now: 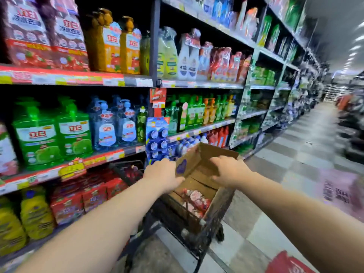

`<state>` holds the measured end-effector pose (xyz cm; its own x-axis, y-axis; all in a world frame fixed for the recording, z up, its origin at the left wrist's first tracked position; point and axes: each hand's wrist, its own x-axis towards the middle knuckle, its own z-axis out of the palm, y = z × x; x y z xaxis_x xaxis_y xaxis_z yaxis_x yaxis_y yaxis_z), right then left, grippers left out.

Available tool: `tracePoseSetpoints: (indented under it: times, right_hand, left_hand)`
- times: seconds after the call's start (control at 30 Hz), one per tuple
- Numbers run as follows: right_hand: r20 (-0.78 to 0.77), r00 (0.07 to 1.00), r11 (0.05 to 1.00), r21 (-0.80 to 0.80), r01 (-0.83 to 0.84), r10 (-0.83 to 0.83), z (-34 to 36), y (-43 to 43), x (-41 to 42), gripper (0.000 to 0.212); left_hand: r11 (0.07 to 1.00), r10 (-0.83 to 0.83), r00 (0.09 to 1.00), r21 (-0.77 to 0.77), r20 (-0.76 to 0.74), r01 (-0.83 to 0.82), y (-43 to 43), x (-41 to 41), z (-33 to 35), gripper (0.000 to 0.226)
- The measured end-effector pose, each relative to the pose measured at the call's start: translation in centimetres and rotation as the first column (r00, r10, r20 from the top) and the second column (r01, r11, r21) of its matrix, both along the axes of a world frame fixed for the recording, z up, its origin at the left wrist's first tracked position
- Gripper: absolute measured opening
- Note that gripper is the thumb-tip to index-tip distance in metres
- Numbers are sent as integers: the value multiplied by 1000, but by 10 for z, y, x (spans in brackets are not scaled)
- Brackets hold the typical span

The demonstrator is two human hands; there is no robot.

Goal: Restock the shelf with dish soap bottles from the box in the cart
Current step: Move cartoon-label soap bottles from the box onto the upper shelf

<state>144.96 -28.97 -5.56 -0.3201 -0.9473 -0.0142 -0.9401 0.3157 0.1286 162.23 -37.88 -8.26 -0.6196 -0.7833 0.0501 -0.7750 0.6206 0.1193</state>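
Observation:
A brown cardboard box (204, 154) stands open in a black wire cart (199, 231) in the aisle. Red-and-white dish soap bottles (195, 200) lie at its bottom. My left hand (161, 174) grips the box's left flap, beside a purple heart sticker, with the thumb on the inner side. My right hand (228, 170) reaches over the open top, and its curled fingers hold the right-hand flap near the far corner. The shelf (110, 156) to the left carries green dish soap bottles (53, 133) and blue ones (114, 125). The picture is blurred by motion.
Tall shelving full of cleaning products runs along the left side and away down the aisle. Red packs (84, 196) and yellow bottles (33, 213) fill the low shelf beside the cart. Checkered floor (291, 154) stretches to the right. A red object (285, 263) lies at bottom right.

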Motion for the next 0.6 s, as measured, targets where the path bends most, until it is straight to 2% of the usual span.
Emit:
tracePoseSetpoints:
  times: [0.1, 0.33, 0.6]
  right_hand:
    - [38, 999, 999, 19, 35, -35, -19, 30, -37, 61]
    - [83, 990, 993, 11, 117, -118, -43, 64, -93, 54]
    - [108, 982, 985, 98, 143, -153, -75, 46, -169, 56]
  left_hand:
    - [998, -34, 999, 53, 31, 32, 22, -47, -17, 59]
    - [991, -94, 993, 97, 68, 87, 43, -124, -44, 53]
    - [975, -150, 981, 185, 120, 126, 14, -214, -95, 50]
